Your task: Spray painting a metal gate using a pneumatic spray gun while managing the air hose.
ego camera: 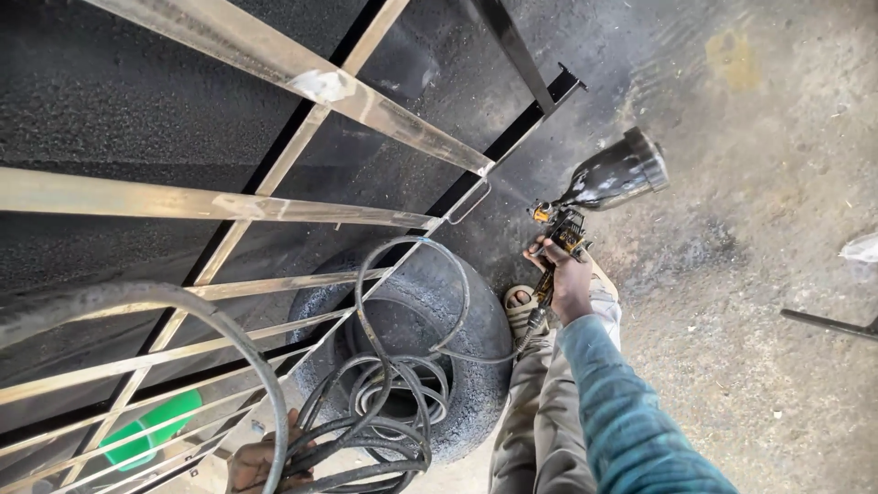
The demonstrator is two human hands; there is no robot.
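Left hand [261, 462] grips hose coils [366, 430]; right hand [567, 279] raises spray gun [594, 187].

- right hand [569, 279] stretched forward on a blue-sleeved arm, fingers curled shut around a grip;
- left hand [256, 462] low at the frame's bottom edge, fingers closed, partly hidden

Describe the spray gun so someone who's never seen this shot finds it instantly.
Start at the big metal gate frame lying tilted over the old tyre. Just past its black lower corner, the right hand grips a spray gun. It is the only handheld tool: yellow-and-black body, dark paint cup angled up to the right, hose trailing back to the coil on the tyre.
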